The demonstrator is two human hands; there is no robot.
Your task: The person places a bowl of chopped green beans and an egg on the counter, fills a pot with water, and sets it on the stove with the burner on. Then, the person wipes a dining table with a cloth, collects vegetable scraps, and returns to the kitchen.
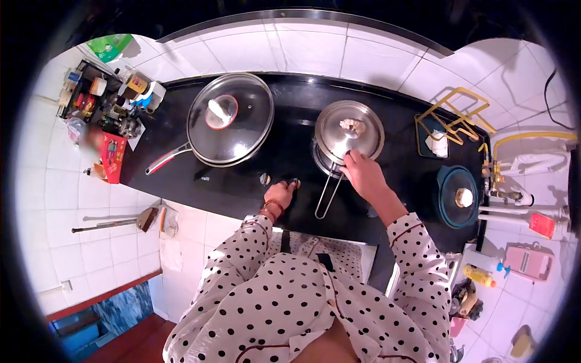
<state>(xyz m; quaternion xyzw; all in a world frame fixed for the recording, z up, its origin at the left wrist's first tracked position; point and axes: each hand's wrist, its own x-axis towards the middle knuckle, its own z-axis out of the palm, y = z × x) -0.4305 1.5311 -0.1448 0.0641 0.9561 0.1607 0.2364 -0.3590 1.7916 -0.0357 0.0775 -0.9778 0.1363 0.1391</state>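
Observation:
My left hand, with red bead strands at the wrist, has its fingers closed on a stove knob at the front of the black cooktop. A second knob sits just left of it. My right hand is pinched at the near rim of a steel saucepan. Something small and dark shows at the fingertips, too small to name. A pale, lumpy piece appears in the middle of the saucepan. The wire-like saucepan handle points toward me, left of my right hand.
A large frying pan under a glass lid stands on the left burner, its red handle pointing front-left. At right are a yellow rack and a lidded teal pot. Jars and a red box crowd the left end.

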